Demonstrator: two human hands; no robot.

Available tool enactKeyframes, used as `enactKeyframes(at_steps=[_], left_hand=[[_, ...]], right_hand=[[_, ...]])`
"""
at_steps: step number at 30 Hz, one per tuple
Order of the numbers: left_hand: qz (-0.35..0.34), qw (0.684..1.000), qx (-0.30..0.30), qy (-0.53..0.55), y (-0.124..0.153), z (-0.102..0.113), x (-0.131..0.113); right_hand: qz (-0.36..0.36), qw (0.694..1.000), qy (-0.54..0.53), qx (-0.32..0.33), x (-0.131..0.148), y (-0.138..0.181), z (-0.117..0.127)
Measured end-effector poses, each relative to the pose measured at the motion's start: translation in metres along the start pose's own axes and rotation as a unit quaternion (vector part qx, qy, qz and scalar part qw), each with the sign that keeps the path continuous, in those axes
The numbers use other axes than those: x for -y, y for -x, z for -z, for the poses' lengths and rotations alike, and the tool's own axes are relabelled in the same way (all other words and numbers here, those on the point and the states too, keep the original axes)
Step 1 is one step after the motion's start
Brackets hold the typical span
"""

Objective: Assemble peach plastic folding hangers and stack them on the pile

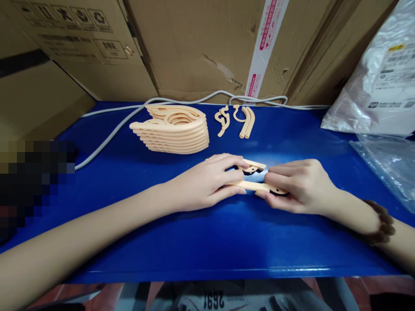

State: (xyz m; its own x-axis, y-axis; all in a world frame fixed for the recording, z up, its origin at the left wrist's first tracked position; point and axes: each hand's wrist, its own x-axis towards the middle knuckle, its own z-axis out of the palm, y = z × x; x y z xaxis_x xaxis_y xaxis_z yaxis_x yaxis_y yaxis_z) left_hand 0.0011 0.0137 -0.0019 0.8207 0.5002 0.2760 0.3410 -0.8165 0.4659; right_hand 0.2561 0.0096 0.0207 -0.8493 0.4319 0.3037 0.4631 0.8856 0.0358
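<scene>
Both of my hands grip a peach plastic folding clothes hanger point(251, 185) low over the blue table. My left hand point(215, 181) has its fingers wrapped around the left side, and an arm piece sticks out past its fingertips. My right hand point(296, 185) pinches the right end between thumb and fingers, covering part of it. Behind my left hand lies a neat stack of folded hangers point(171, 129). Loose hanger parts sit to the right of that stack: a hook piece point(223, 121), another hook point(238, 114) and two curved arm pieces point(247, 123).
Cardboard boxes point(201, 47) stand along the back of the blue table point(194, 246). A white cable point(110, 142) runs along the rear and left. Clear plastic packaging point(366, 95) lies at the right. A blurred-out dark patch point(29, 185) covers the left edge.
</scene>
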Motion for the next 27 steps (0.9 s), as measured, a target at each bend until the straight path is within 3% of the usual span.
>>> enactKeyframes(at_steps=[4, 10, 18, 27], left_hand=[[0.024, 1.0, 0.001, -0.007, -0.001, 0.001, -0.004], [0.09, 0.993, -0.064, -0.035, -0.001, -0.002, -0.002], [0.115, 0.988, -0.102, -0.011, 0.0, -0.005, 0.005], [0.108, 0.983, -0.147, -0.004, -0.001, -0.005, 0.004]], right_hand=[[0.028, 0.999, -0.034, -0.001, 0.007, 0.0, 0.001], [0.058, 0.994, -0.09, 0.018, 0.02, -0.001, 0.005], [0.05, 0.991, -0.115, 0.051, 0.013, -0.004, 0.002], [0.049, 0.996, -0.073, 0.003, 0.003, -0.005, 0.006]])
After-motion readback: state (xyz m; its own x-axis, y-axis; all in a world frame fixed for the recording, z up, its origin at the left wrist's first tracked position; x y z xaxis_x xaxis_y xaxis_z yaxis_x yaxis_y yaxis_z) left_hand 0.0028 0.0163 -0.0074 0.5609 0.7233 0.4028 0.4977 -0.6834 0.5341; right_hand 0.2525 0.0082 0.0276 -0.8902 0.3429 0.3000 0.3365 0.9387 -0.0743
